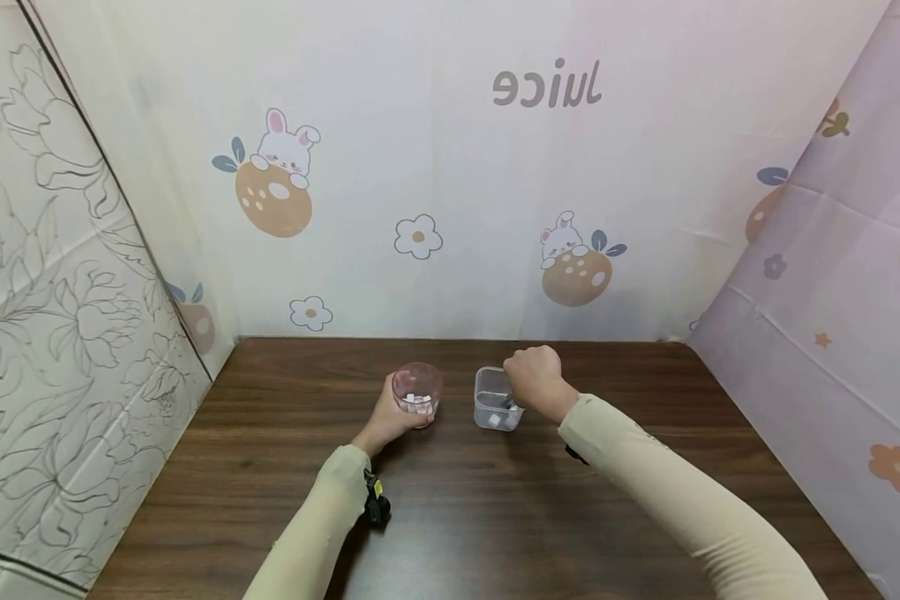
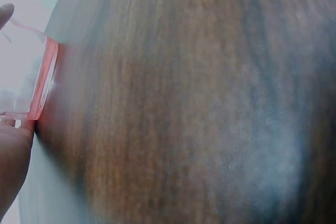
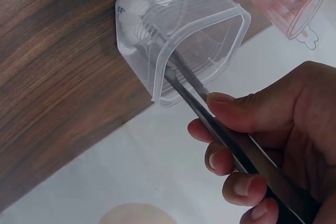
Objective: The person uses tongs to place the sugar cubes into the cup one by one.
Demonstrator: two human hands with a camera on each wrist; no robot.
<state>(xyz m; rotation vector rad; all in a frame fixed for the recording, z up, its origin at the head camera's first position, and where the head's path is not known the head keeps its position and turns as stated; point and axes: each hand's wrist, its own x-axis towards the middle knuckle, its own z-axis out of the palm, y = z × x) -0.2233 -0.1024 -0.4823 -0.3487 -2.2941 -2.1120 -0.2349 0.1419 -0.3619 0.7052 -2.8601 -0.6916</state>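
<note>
Tweezers [image 3: 231, 145], thin, stiff and likely slippery, sit pinched mid-shaft in the right hand [image 1: 536, 382], while the left hand [image 1: 390, 417] wraps the light, fragile-looking cup [image 1: 417, 389].

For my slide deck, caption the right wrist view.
Right hand holds metal tweezers reaching into a clear square container on a wooden table.
</note>
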